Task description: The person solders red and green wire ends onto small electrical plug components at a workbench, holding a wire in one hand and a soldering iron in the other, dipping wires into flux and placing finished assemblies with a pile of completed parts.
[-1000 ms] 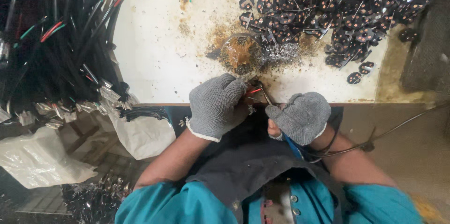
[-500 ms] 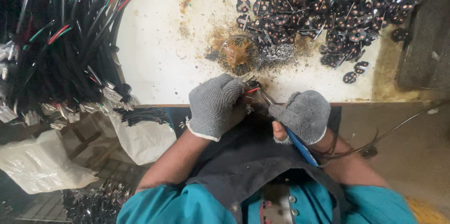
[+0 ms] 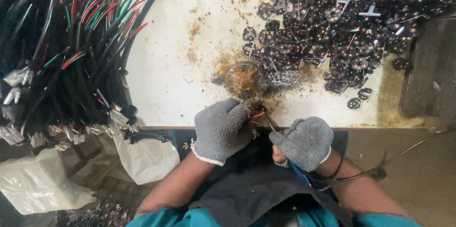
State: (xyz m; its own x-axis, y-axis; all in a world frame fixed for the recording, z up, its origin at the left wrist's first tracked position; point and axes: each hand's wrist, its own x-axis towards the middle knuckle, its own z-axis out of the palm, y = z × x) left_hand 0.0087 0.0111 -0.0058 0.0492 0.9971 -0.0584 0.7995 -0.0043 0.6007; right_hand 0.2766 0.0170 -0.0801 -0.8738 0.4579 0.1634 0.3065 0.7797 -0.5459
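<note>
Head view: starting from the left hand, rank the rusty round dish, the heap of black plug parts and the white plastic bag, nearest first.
From the left hand:
1. Rusty round dish, just beyond the hand on the white table.
2. Heap of black plug parts, far right of the table.
3. White plastic bag, low at the left edge, below table level.

Head camera, steeply downward, close over workbench (image 3: 171, 65)

Small assembly workshop; stained bench (image 3: 190, 80); cable bundles (image 3: 61, 51); heap of black parts (image 3: 351, 23).
</note>
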